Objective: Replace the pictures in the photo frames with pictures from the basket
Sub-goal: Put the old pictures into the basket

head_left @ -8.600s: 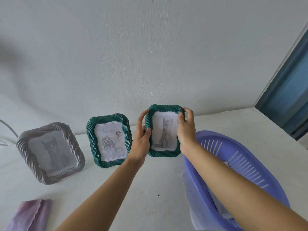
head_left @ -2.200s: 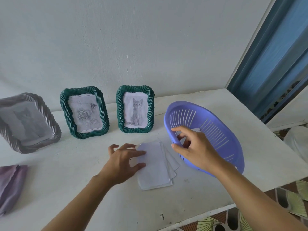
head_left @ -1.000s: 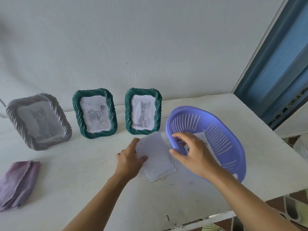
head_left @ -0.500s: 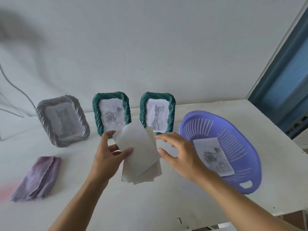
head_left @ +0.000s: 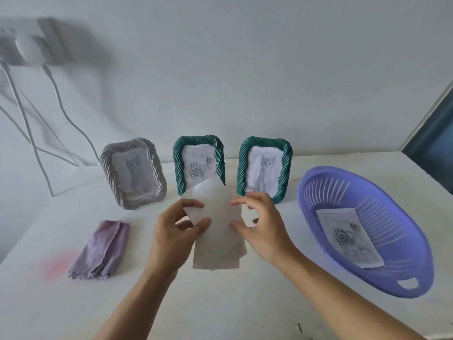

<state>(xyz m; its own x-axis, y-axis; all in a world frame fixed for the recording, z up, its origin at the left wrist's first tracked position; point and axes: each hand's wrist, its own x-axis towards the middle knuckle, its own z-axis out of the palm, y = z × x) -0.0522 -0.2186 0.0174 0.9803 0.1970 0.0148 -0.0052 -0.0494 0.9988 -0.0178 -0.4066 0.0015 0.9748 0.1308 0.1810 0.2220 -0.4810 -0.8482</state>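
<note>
Three photo frames stand by the wall: a grey frame (head_left: pixel 133 173) with a cat picture, a green frame (head_left: pixel 199 163) with a rose picture, and a green frame (head_left: pixel 264 168) with a cat picture. My left hand (head_left: pixel 175 235) pinches a small stack of white paper sheets (head_left: pixel 218 229), lifted above the table and showing blank backs. My right hand (head_left: pixel 262 224) is at the stack's right edge, fingers spread, thumb and fingertips at the paper. The purple basket (head_left: pixel 382 271) on the right holds a rose picture (head_left: pixel 348 236).
A folded purple cloth (head_left: pixel 103 249) lies on the white table (head_left: pixel 220 303) at the left. White cables (head_left: pixel 61 111) run down the wall at the far left. A dark blue door edge (head_left: pixel 434 138) is at the right.
My left hand lifted the paper stack off the table, and my right hand left the basket rim and came to the stack's right edge. The view shifted left.
</note>
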